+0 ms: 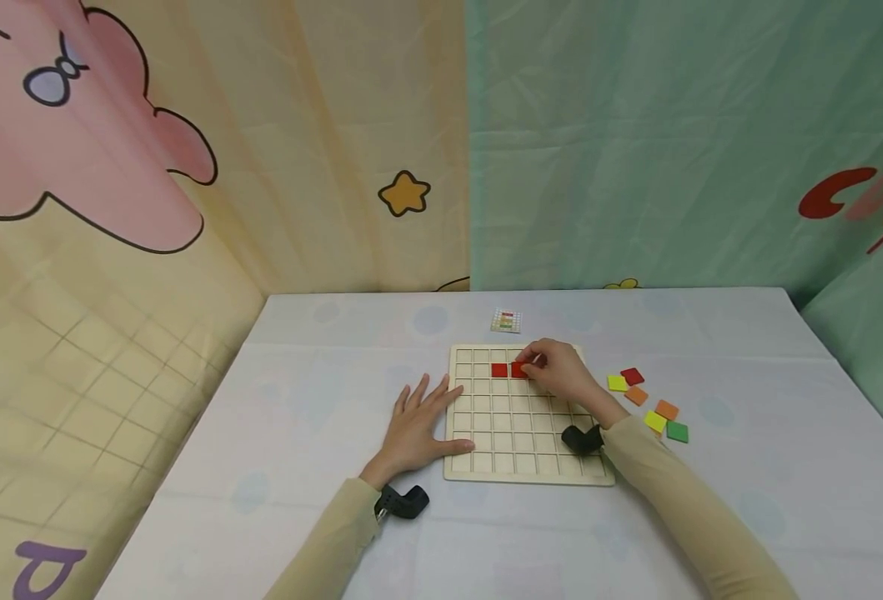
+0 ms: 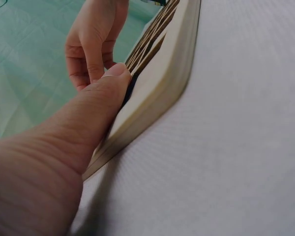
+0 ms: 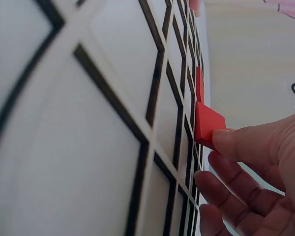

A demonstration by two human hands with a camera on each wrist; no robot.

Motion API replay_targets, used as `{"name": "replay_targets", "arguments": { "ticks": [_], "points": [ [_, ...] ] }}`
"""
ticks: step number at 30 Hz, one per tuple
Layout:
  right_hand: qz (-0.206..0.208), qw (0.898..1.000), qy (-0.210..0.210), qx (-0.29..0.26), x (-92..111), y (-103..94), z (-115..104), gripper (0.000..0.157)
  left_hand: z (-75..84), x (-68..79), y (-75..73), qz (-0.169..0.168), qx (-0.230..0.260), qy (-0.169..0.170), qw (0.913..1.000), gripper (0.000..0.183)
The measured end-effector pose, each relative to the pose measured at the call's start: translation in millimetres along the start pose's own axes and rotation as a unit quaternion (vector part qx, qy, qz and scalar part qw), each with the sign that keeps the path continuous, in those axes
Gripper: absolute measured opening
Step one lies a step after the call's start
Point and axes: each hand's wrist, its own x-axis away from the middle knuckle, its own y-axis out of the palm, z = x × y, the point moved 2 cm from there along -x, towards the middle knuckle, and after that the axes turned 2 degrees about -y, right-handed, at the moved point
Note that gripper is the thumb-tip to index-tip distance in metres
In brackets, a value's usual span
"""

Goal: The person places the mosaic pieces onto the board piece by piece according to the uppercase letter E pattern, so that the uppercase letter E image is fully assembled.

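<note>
**Pinching a red tile (image 1: pixel 518 370) at the board (image 1: pixel 501 417)**

Nearest, two tan sleeves (image 1: pixel 328 542) are lying over the white table (image 1: pixel 223 450), a black camera (image 1: pixel 403 502) sitting at each wrist. The left hand (image 1: pixel 409 429) is resting with its fingers spread at the board's left side, its thumb and forefinger touching the margin. The board is lying flat between the arms, its grid of square cells showing pale wood. Just beyond its right edge, loose tiles (image 1: pixel 677 432) are lying scattered: a green one nearest, then yellow and orange ones, and a red one farthest.

The right hand (image 1: pixel 557 371) is pinching the red tile between thumb and forefinger, the other fingers curling below it in the right wrist view. That tile is tilting against the grid, in the second row from the far edge; whether it is sitting in a cell, I cannot tell. Just to its left, a second tile (image 1: pixel 499 370) is lying in the same row.

Past the board, a small card (image 1: pixel 506 321) is showing a coloured pattern. Farthest, a yellow curtain (image 1: pixel 336 125) and a green curtain (image 1: pixel 636 125) are hanging side by side.
</note>
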Motion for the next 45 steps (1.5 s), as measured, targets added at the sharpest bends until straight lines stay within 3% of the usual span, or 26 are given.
{"name": "replay_targets", "arguments": {
  "ticks": [10, 18, 31, 39, 45],
  "points": [
    [-0.018, 0.999, -0.025, 0.017, -4, 1.9, 3, 0.010, -1.7, -0.3, 0.9, 0.002, -0.005, 0.001, 1.0000, 0.088],
    [-0.023, 0.999, -0.018, 0.016, -4, 4.2, 5, 0.011, -0.7, 0.1, -0.1, 0.001, -0.004, 0.003, 1.0000, 0.088],
    [-0.043, 0.996, -0.065, 0.048, 11, -2.7, 6, 0.025, -0.4, -0.1, 0.9, 0.003, 0.001, 0.003, 1.0000, 0.087],
    [-0.071, 0.996, -0.049, 0.029, 29, -38.9, 13, 0.025, -0.6, 0.0, -0.2, 0.004, -0.003, 0.003, 1.0000, 0.088],
    [-0.044, 0.996, 0.028, 0.073, 53, -74.1, 35, 0.028, -2.7, -0.4, 1.7, 0.004, -0.002, 0.004, 1.0000, 0.089]
  ]
}}
